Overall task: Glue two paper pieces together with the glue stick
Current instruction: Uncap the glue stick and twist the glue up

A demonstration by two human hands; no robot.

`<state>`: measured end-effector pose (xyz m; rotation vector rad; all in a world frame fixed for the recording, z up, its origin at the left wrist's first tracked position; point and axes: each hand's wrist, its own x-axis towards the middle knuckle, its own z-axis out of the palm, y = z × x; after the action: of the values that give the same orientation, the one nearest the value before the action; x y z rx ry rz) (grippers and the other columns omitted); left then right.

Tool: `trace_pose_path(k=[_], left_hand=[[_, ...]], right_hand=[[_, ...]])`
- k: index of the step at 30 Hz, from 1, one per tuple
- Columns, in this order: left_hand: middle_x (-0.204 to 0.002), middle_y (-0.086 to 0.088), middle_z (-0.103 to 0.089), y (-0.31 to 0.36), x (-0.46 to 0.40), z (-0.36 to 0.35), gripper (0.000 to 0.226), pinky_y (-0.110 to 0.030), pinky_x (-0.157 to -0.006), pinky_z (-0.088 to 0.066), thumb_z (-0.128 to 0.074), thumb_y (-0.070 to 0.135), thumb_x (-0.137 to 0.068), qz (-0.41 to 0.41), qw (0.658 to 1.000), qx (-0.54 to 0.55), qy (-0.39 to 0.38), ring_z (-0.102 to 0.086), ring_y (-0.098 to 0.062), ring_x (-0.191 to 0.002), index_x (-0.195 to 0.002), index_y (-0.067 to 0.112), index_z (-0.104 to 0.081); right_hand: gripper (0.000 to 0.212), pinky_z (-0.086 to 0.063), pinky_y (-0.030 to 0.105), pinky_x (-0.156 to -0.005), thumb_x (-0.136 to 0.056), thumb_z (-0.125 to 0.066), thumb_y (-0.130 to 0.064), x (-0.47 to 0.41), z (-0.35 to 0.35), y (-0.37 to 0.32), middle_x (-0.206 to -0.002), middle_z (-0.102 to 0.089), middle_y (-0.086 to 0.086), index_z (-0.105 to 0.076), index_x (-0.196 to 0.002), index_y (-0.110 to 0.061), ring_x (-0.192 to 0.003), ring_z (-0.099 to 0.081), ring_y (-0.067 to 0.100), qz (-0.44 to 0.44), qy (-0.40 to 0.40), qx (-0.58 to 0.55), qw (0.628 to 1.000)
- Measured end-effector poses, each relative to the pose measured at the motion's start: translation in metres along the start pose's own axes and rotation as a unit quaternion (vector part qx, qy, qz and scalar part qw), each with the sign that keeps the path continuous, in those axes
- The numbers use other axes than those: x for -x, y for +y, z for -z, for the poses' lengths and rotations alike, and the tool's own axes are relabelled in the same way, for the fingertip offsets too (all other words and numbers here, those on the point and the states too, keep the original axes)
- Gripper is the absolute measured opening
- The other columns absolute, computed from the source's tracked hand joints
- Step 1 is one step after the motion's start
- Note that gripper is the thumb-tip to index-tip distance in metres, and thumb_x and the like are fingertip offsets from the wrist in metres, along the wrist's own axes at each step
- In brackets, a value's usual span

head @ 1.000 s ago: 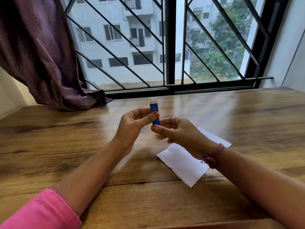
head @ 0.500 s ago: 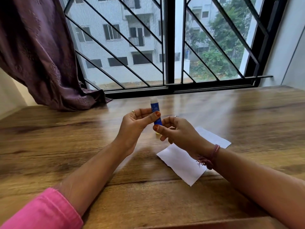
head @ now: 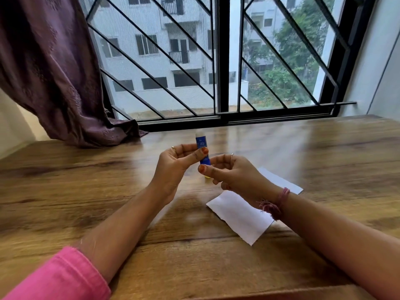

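A: Where is the glue stick (head: 202,153) right now?

B: Up off the wooden table (head: 86,191), held between both hands near the middle of the scene. Its long axis stands close to upright, white end at the top and tilted slightly to the far left, yellowish base at the bottom

A: And the hands?

B: The left hand (head: 176,167) pinches the blue barrel, thumb laid across its front, fingers curled behind. The right hand (head: 231,173) has thumb and fingers closed round the lower end, by the base. I'd judge she is twisting the base or working the stick ready, but whether a cap is on the white end I cannot tell

A: The paper?

B: One white paper sheet (head: 240,213) lies flat on the table, down and to the right of the stick, partly under the right wrist. A second piece I cannot make out separately

A: So which hand goes to it?

B: The right is nearer; the paper sits just below it. The stick would have to tip over, tip down, and travel near and right to reach the sheet
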<state>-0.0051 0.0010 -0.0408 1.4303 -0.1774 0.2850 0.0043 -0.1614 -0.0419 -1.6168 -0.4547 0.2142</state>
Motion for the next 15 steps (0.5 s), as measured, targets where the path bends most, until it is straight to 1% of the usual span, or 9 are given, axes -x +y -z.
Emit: trace_pose_path(k=[4,7,11,13,15], left_hand=[[-0.092,-0.006,-0.074,-0.001,0.0,-0.002,0.047,-0.043,-0.102,-0.044,-0.083,0.033,-0.053,-0.001,1.0,-0.005,0.001,-0.068,-0.023,-0.097,-0.093,0.012,-0.07],[-0.09,-0.006,-0.074,-0.002,0.0,-0.003,0.048,-0.043,-0.102,-0.045,-0.083,0.034,-0.052,-0.003,1.0,0.003,0.006,-0.068,-0.023,-0.095,-0.092,0.012,-0.07],[-0.091,-0.008,-0.073,-0.003,0.0,-0.004,0.049,-0.045,-0.103,-0.043,-0.082,0.034,-0.052,-0.001,1.0,0.009,0.009,-0.066,-0.025,-0.097,-0.093,0.01,-0.07],[-0.09,-0.008,-0.072,-0.003,0.0,-0.005,0.048,-0.046,-0.104,-0.043,-0.081,0.034,-0.053,0.003,1.0,0.016,0.009,-0.065,-0.026,-0.097,-0.093,0.01,-0.07],[-0.088,-0.006,-0.073,-0.003,-0.001,-0.005,0.047,-0.045,-0.103,-0.043,-0.081,0.035,-0.053,0.004,1.0,0.023,0.007,-0.064,-0.025,-0.096,-0.092,0.011,-0.07]], right_hand=[[0.032,-0.041,0.019,-0.052,-0.078,-0.074,-0.026,-0.001,0.0,0.001,-0.078,-0.064,0.007,-0.064,-0.098,-0.004,-0.054,-0.055,0.003,0.014,0.023,0.032,0.999],[0.025,-0.04,0.013,-0.044,-0.085,-0.067,-0.025,-0.001,-0.004,0.001,-0.076,-0.061,0.002,-0.061,-0.099,-0.006,-0.049,-0.056,0.0,0.024,0.016,0.049,0.998],[0.008,-0.039,0.013,-0.041,-0.092,-0.056,-0.022,-0.002,-0.01,0.003,-0.079,-0.059,0.0,-0.054,-0.093,-0.014,-0.047,-0.056,0.002,0.031,0.001,0.064,0.997],[0.008,-0.039,0.014,-0.041,-0.095,-0.052,-0.02,-0.001,-0.011,0.003,-0.081,-0.06,-0.001,-0.052,-0.095,-0.013,-0.047,-0.058,0.002,0.031,-0.007,0.053,0.998],[0.014,-0.039,0.015,-0.043,-0.096,-0.048,-0.018,0.0,-0.01,0.001,-0.083,-0.06,0.001,-0.052,-0.103,-0.007,-0.05,-0.06,0.003,0.027,-0.018,0.029,0.999]])
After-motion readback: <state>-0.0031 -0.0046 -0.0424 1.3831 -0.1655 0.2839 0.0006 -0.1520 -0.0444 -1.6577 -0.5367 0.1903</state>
